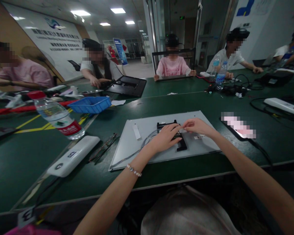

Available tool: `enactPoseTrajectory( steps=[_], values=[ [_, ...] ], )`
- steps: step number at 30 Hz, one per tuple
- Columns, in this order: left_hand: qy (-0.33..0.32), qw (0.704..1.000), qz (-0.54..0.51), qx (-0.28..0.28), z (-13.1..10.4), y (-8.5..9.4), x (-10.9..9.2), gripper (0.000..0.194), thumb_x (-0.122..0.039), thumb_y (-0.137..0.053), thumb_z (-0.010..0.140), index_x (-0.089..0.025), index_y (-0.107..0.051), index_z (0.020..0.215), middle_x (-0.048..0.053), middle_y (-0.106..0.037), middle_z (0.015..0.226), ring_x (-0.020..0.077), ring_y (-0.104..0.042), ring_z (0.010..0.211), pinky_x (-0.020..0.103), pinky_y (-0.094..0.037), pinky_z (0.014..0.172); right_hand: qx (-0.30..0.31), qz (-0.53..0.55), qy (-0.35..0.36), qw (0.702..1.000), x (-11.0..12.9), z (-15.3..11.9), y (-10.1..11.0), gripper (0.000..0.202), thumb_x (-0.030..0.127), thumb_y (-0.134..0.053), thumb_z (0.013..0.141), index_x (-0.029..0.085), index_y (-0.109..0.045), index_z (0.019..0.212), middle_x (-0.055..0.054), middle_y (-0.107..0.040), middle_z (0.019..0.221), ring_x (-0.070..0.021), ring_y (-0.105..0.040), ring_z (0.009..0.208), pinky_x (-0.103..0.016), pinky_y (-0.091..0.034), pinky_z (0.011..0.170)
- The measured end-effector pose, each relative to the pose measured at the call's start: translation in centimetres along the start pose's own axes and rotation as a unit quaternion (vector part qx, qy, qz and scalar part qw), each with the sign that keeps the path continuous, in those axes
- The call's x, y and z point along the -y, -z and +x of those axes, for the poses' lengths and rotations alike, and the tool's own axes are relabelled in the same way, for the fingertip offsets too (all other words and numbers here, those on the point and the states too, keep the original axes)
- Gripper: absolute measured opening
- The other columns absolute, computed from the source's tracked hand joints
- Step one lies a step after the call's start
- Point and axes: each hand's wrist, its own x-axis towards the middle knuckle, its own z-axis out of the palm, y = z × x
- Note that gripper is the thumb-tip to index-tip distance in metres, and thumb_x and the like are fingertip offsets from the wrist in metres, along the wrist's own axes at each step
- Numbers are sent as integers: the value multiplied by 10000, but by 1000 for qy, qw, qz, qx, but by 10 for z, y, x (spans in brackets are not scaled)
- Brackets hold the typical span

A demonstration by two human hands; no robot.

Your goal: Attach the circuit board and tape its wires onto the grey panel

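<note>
A flat silver panel, like the back of a display screen, lies on the green table in front of me. On its middle sits a black plastic bracket, with grey cables running out to the left. My left hand rests over the bracket, fingers stretched out across it and covering much of it. Beside its fingertips, my right hand has thumb and forefinger pinched together at the bracket's right edge. Whatever is in that pinch is too small to make out. A white strip is on the panel's left part.
Left of the panel are glasses, a white power bank, a water bottle and a blue tray. A phone with a cable lies to the right. Several people sit around the table; one opposite holds a black frame.
</note>
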Motion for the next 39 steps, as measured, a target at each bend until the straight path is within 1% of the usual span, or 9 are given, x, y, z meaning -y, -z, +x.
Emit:
enactPoseTrajectory(
  steps=[3, 8, 15, 18, 22, 27, 33, 36, 39],
  values=[
    [-8, 1000, 2, 8, 0, 0, 0, 438, -367, -401, 942, -224, -359, 1354, 94, -425, 1348, 231, -417, 1239, 385, -337, 1046, 16, -1, 10, 1000, -4, 1, -3, 136, 207, -615, 737, 158, -651, 859, -46, -689, 791, -145, -641, 741, -261, -515, 662],
    [-28, 999, 24, 17, 1, -1, 2, 330, -348, -398, 941, -202, -504, 1217, 100, -481, 1274, 238, -444, 1200, 400, -341, 1036, 6, -61, 51, 997, -6, 2, -9, 136, 220, -615, 733, 169, -667, 847, -44, -703, 803, -162, -649, 765, -282, -508, 735],
    [-34, 999, 22, 12, 0, -1, 1, 307, -334, -393, 942, -192, -516, 1184, 106, -490, 1261, 240, -447, 1198, 407, -351, 1027, -34, -205, 122, 971, 1, 0, -13, 128, 179, -602, 721, 186, -693, 810, -42, -680, 851, -169, -623, 776, -274, -480, 715],
    [-37, 999, 23, 13, 0, -1, 1, 303, -329, -382, 947, -187, -516, 1178, 106, -488, 1263, 237, -450, 1195, 400, -350, 1030, -38, -231, 139, 962, 1, -2, -13, 128, 204, -593, 743, 186, -694, 819, -48, -670, 865, -172, -616, 791, -273, -470, 715],
    [-36, 999, 29, 15, 0, -1, 0, 292, -319, -374, 951, -187, -519, 1168, 101, -480, 1276, 234, -446, 1203, 390, -341, 1039, -17, -200, 120, 972, -1, -3, -11, 185, 236, -614, 734, 183, -686, 896, -46, -678, 879, -170, -622, 792, -270, -470, 715],
    [-30, 999, 30, 24, 0, 0, 0, 313, -328, -365, 955, -194, -500, 1203, 97, -466, 1300, 236, -436, 1219, 391, -338, 1042, 23, -159, 82, 984, -4, -3, -7, 204, 236, -598, 736, 165, -671, 912, -31, -676, 784, -161, -618, 731, -272, -476, 703],
    [-18, 999, 17, 26, 1, -3, 2, 409, -337, -370, 950, -198, -386, 1335, 99, -446, 1337, 234, -409, 1253, 383, -318, 1062, 2, -126, 50, 991, -11, 2, -3, 116, 217, -563, 756, 175, -637, 836, -36, -667, 878, -135, -606, 699, -243, -469, 658],
    [-10, 1000, 12, 27, 1, -3, 3, 446, -339, -379, 945, -196, -342, 1366, 95, -429, 1364, 226, -398, 1267, 370, -304, 1075, 19, -78, 21, 997, -14, 3, -1, 132, 201, -540, 769, 174, -609, 878, -32, -661, 823, -123, -595, 650, -224, -461, 600],
    [-1, 999, 12, 30, 1, -2, 2, 489, -338, -389, 941, -192, -289, 1398, 97, -406, 1391, 217, -384, 1282, 353, -290, 1085, 12, -55, 20, 998, -15, 5, 1, 115, 192, -548, 758, 173, -602, 857, -31, -658, 793, -133, -602, 700, -228, -461, 632]
  ],
)
